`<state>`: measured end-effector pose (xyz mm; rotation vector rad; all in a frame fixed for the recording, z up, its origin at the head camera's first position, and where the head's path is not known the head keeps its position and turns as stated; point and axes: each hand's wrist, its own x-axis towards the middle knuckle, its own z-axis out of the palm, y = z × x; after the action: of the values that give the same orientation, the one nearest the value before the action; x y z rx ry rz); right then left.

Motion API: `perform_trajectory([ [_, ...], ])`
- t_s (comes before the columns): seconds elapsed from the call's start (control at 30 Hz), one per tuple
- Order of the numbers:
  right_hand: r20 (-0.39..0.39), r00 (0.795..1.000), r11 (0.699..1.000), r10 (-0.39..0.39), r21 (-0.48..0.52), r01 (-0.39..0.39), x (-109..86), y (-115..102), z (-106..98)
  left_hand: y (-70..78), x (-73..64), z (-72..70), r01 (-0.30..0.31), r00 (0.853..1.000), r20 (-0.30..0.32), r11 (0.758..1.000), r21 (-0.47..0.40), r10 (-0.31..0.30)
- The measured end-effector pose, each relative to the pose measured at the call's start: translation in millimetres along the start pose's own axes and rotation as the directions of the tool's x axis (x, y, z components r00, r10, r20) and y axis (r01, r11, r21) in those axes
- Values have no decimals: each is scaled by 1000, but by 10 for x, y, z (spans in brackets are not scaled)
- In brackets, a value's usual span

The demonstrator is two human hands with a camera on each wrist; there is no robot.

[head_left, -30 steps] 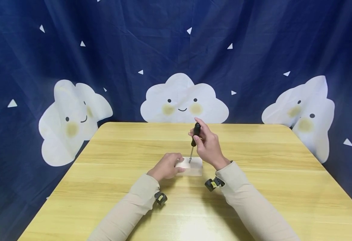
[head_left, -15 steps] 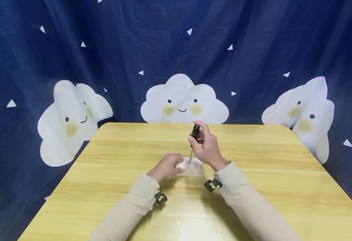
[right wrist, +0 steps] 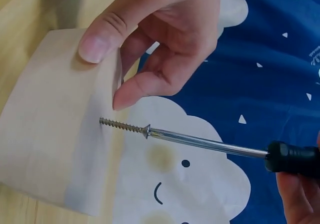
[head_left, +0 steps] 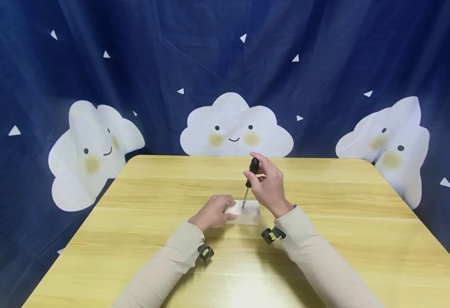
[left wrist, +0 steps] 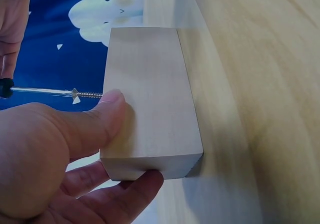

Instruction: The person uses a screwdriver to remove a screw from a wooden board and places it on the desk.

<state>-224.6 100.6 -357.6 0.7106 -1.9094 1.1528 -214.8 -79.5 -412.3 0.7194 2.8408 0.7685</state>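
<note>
A pale wooden block [left wrist: 150,93] rests on the table, its left end gripped by my left hand [head_left: 213,211], thumb on the near side and fingers round the end and top. My right hand [head_left: 270,184] holds a screwdriver [right wrist: 210,143] by its black handle, between thumb and fingers. The screwdriver leans slightly right, and its metal shaft runs down to the head of a screw [right wrist: 122,126]. The screw stands in the block's top face, with most of its thread showing in the right wrist view. Both wrists carry small black cameras.
The wood-grain table [head_left: 151,192] stretches out around the block on all sides. Behind its far edge hangs a dark blue curtain [head_left: 151,64] printed with white clouds and small triangles.
My right thumb and fingers have shifted round the screwdriver handle, and its top leans a little further right. The left hand and the block stay where they were.
</note>
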Motion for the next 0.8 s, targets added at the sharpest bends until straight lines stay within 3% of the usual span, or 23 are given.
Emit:
perform_trajectory([
  [0.17,97,995,996,-36,82,28,11,3,-37,0,2,1,-17,1000,-18,1000,0,17],
  [0.33,171,985,994,32,101,-50,28,-21,-55,-5,6,5,-17,1000,-14,1000,-6,17],
  [0.47,114,990,996,84,22,-88,41,-31,-48,-3,8,0,-14,1000,-9,1000,-7,14],
  [0.63,8,998,997,65,-28,-65,23,-11,-32,5,6,-1,-10,1000,-2,1000,-2,10],
  [0.8,1,999,999,47,-10,-47,12,1,-43,14,0,0,2,1000,-3,1000,4,-2],
])
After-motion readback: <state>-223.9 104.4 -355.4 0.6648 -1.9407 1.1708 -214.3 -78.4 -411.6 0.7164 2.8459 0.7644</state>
